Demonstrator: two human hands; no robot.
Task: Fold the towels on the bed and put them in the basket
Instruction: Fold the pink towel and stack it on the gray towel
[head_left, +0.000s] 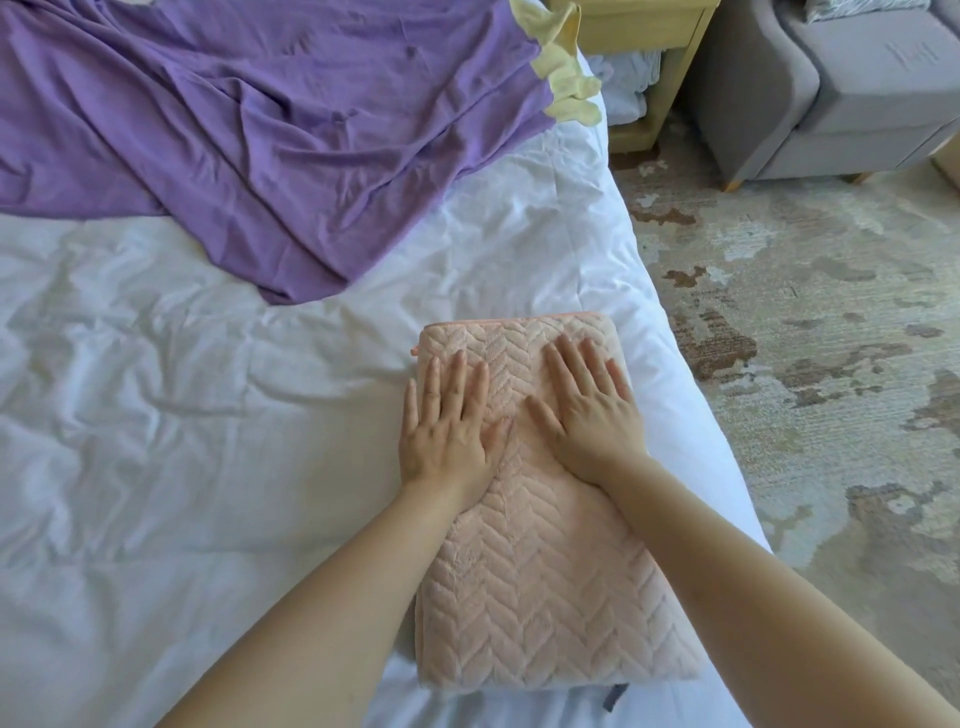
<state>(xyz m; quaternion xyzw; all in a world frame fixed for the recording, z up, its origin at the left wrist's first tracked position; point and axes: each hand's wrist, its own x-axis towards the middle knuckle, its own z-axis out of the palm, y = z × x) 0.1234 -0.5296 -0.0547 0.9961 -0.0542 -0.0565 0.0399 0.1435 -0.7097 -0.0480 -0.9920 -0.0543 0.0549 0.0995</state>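
A pink towel (545, 582) with a chevron weave lies folded into a long rectangle near the right edge of the white bed (156, 415). My left hand (449, 428) presses flat on its far left part, fingers straight and spread. Beside it, my right hand (587, 410) presses flat on the far right part in the same way. A large purple towel (260, 130) lies spread and rumpled across the far side of the bed. A pale yellow towel (561, 67) is bunched at its right end. No basket is in view.
A yellow wooden nightstand (654, 47) stands past the bed's far right corner, with white cloth on its lower shelf. A grey armchair (831, 88) sits at the upper right. Patterned beige carpet (805, 312) covers the floor to the right of the bed.
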